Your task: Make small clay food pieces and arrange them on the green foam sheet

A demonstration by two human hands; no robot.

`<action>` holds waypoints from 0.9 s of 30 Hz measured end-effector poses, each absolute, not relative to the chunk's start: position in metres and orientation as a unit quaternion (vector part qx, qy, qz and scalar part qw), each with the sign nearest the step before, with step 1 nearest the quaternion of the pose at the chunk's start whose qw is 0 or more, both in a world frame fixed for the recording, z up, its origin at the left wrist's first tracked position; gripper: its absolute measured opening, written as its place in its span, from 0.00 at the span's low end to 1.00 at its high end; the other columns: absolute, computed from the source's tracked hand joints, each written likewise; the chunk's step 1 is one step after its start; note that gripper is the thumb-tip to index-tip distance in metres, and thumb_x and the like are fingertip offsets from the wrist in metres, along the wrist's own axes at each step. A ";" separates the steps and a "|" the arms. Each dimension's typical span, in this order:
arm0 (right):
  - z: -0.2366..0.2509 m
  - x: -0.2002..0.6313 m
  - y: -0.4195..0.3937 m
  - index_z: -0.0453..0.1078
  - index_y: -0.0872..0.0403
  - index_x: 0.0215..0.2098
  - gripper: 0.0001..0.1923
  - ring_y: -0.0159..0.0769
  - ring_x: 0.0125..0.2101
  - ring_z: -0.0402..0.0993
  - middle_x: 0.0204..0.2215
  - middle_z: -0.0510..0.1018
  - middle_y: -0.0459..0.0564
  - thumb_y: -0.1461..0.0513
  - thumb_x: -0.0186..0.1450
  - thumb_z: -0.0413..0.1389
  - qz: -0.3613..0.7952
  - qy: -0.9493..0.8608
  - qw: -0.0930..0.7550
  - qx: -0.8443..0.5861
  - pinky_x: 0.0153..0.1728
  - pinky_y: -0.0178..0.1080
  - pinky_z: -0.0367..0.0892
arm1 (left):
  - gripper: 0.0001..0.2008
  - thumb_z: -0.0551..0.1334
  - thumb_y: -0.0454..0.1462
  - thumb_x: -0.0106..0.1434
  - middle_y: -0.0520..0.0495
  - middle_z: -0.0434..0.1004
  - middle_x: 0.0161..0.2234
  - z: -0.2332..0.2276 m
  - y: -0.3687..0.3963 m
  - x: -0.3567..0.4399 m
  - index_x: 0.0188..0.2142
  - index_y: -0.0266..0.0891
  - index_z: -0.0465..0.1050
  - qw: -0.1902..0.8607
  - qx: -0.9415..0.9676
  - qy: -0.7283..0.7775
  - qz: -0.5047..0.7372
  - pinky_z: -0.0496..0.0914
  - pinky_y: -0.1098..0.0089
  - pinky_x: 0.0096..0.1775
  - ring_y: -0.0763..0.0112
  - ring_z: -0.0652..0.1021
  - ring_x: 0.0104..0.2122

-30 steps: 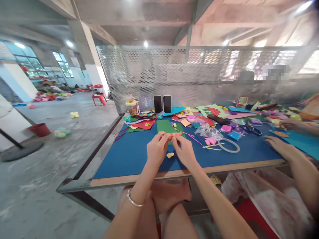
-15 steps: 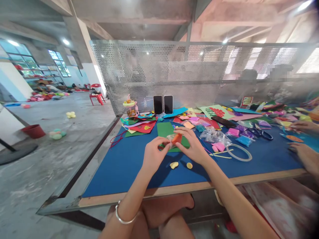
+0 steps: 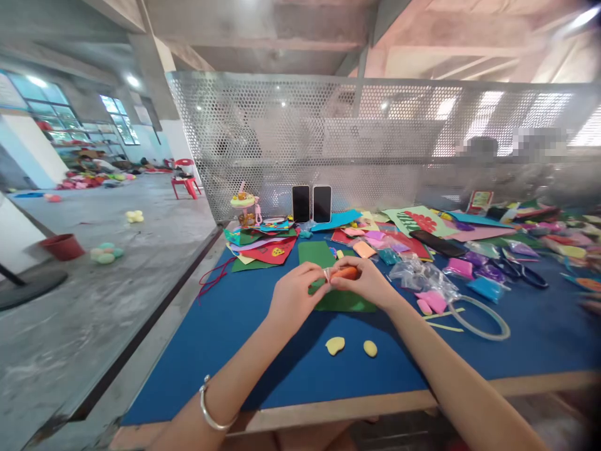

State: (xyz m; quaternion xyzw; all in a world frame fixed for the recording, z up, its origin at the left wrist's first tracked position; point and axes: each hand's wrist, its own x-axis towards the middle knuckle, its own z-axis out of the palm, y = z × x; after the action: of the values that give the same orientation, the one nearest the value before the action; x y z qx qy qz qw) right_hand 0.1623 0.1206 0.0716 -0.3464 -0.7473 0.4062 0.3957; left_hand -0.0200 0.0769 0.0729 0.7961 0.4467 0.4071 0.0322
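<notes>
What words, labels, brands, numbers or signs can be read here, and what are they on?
None can be read.
Card standing at the back right: too small and blurred to read.
Wall notice at the far left: too blurred to read.
Phones: dark screens, no text visible.
Orange piece in the right hand: no lettering shows.

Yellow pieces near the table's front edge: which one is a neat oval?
The right yellow piece; the left yellow piece is wider and unevenly shaped.

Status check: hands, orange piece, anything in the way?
Right hand grips orange piece. Left hand apparently pinches clear wrapper beside it. Both above green paper. Two yellow pieces nearer table edge, clear of hands.
</notes>
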 end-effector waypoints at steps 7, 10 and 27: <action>0.058 0.162 0.119 0.69 0.55 0.29 0.16 0.28 0.24 0.67 0.25 0.73 0.44 0.54 0.49 0.65 0.514 -0.653 0.424 -0.359 0.27 0.33 0.63 | 0.05 0.60 0.36 0.62 0.48 0.77 0.39 0.059 0.074 -0.014 0.36 0.42 0.74 -0.090 0.791 0.416 0.439 0.72 0.71 0.40 0.71 0.78 0.38; 0.057 0.160 0.118 0.68 0.55 0.29 0.18 0.26 0.22 0.65 0.24 0.71 0.42 0.55 0.47 0.67 0.540 -0.639 0.417 -0.354 0.24 0.31 0.62 | 0.04 0.60 0.36 0.63 0.48 0.77 0.38 0.057 0.072 -0.014 0.36 0.41 0.73 -0.108 0.793 0.404 0.443 0.72 0.72 0.40 0.72 0.78 0.37; 0.055 0.168 0.123 0.66 0.55 0.27 0.17 0.24 0.21 0.64 0.24 0.70 0.41 0.57 0.46 0.68 0.606 -0.552 0.484 -0.306 0.21 0.29 0.61 | 0.03 0.62 0.33 0.61 0.50 0.75 0.34 0.090 0.045 -0.023 0.35 0.40 0.73 -0.173 0.726 0.416 0.520 0.70 0.73 0.40 0.74 0.76 0.34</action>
State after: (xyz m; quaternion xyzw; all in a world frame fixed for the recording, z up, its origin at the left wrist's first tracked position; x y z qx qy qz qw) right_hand 0.1676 0.1229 0.0553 -0.3059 -0.5519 0.6064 0.4839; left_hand -0.0226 0.0446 0.0898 0.7257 0.4159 0.5200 -0.1731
